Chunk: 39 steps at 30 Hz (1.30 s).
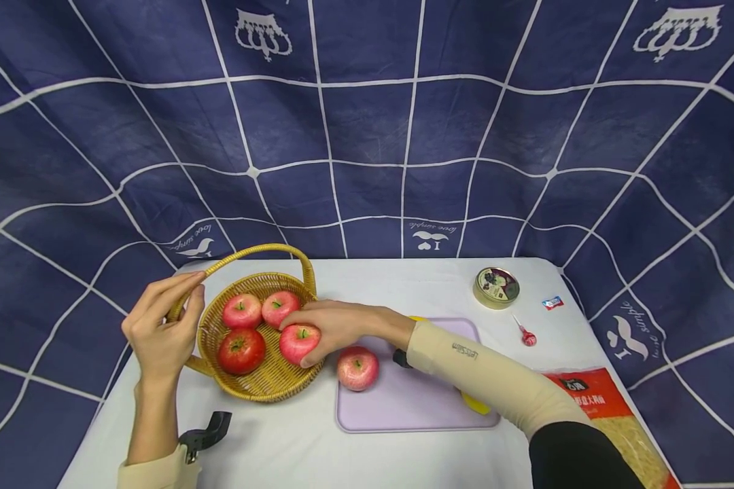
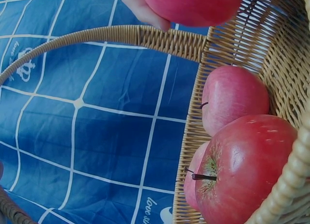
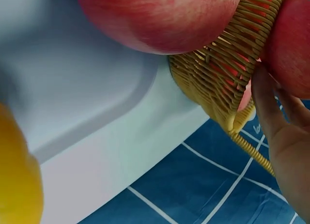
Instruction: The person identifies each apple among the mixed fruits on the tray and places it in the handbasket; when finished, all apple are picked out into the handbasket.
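Observation:
My right hand (image 1: 335, 326) grips a red apple (image 1: 300, 343) over the right side of a wicker basket (image 1: 268, 392); the right wrist view has this apple (image 3: 290, 49) at the basket's rim. In the basket lie a darker red apple (image 1: 241, 352) and two pinkish apples (image 1: 242, 311) behind it. My left hand (image 1: 165, 319) pinches the basket's arched handle (image 1: 251, 250) on its left side. Another apple (image 1: 357, 369) sits on the left part of a pale purple tray (image 1: 416, 422), just right of the basket.
Yellow things (image 1: 476, 403) lie on the tray, partly hidden under my right arm. Toward the right are a round tin (image 1: 496, 288), a small wrapped candy (image 1: 552, 303), a red lollipop (image 1: 528, 337) and a red bag of noodles (image 1: 618, 421). Behind the table hangs a blue checked cloth (image 1: 373, 136).

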{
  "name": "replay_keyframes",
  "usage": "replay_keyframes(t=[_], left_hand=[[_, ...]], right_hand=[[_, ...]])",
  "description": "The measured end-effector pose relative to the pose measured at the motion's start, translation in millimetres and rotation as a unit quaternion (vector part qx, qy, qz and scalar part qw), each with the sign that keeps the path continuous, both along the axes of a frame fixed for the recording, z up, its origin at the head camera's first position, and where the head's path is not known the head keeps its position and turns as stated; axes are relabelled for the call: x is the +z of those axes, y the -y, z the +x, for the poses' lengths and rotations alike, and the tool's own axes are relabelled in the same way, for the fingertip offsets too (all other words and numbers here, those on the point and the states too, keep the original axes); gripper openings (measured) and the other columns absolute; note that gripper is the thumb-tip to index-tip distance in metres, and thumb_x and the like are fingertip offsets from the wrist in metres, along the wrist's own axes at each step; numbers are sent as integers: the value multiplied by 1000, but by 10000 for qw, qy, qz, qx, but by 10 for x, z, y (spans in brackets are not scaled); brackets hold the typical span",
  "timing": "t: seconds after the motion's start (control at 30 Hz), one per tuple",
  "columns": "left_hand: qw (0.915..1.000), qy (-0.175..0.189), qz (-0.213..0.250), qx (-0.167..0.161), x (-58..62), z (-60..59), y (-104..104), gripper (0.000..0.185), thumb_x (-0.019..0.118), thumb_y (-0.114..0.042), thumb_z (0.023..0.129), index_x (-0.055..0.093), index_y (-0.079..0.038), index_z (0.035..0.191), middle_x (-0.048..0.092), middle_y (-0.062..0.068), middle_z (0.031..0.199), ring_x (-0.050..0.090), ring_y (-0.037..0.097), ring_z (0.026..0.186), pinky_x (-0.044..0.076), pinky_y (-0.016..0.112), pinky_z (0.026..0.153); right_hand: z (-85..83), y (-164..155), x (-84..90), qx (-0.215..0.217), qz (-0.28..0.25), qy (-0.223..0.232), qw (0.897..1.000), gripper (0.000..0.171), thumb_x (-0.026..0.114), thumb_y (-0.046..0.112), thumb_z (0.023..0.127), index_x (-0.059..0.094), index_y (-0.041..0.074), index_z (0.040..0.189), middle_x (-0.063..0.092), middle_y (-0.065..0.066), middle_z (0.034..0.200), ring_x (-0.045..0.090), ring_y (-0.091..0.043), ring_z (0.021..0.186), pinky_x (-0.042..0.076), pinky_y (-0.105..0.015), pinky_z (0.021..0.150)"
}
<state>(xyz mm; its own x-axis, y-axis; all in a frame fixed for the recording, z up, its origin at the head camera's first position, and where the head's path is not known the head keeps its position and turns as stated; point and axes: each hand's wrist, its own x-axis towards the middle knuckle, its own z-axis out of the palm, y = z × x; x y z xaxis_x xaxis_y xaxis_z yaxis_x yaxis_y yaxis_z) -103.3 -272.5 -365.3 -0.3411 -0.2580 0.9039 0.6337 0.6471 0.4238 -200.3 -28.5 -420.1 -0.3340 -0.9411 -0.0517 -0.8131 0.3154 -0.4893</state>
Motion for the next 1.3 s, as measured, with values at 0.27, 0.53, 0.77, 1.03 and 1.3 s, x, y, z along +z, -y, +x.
replay_keyframes(t=[0.27,0.53,0.77,1.03,1.3], left_hand=[[10000,15,47,9,-1,-1,2,12,72,4,82,79,4,92,75,21,91,70,6,95,51,14,88],[10000,9,49,4,-10,-16,4,12,73,4,82,79,4,92,75,21,91,70,5,94,51,14,87],[10000,1,37,20,-4,-4,8,12,73,4,82,79,4,93,75,21,91,70,5,95,50,13,86],[10000,-31,45,28,-9,0,9,12,73,4,82,79,4,92,75,20,91,70,5,93,50,13,86],[10000,-35,43,25,-15,-4,12,12,73,4,82,79,4,92,75,20,91,70,5,94,50,13,86]], right_hand=[[-11,234,-18,296,732,-112,9968,70,76,53,82,52,27,144,55,14,136,48,-1,124,37,-20,106],[-34,418,-105,440,1201,-9,9918,65,79,48,81,54,30,138,58,15,128,51,-3,120,38,-19,104],[-19,545,-204,442,1522,23,9874,62,82,47,79,56,31,134,60,15,120,53,-2,113,40,-18,100],[-27,570,-226,358,1510,163,9877,64,83,48,79,55,30,134,59,16,122,52,-1,114,38,-17,101],[-61,496,-163,179,1453,366,9886,62,80,42,84,55,29,139,59,12,129,52,-3,116,39,-18,103]])
